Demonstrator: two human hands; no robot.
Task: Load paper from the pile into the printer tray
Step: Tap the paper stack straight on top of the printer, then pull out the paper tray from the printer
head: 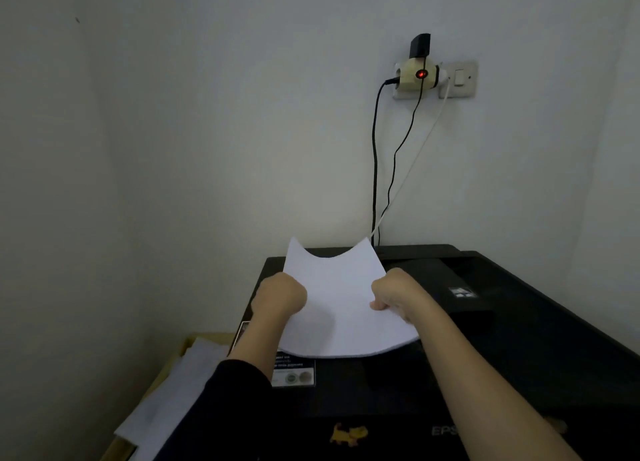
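A thin stack of white paper is held in the air above the black printer, sagging in the middle so its far edge curves down. My left hand grips its left edge and my right hand grips its right edge, both with fingers closed on the sheets. The printer's rear tray area lies just beyond the paper's far edge, near the wall. The pile of loose white paper lies to the left of the printer, on a yellowish surface.
The wall stands directly behind the printer. A socket with a lit adapter hangs on it, and cables drop behind the printer's back edge. A yellow sticker marks the printer's front. Another wall closes in on the left.
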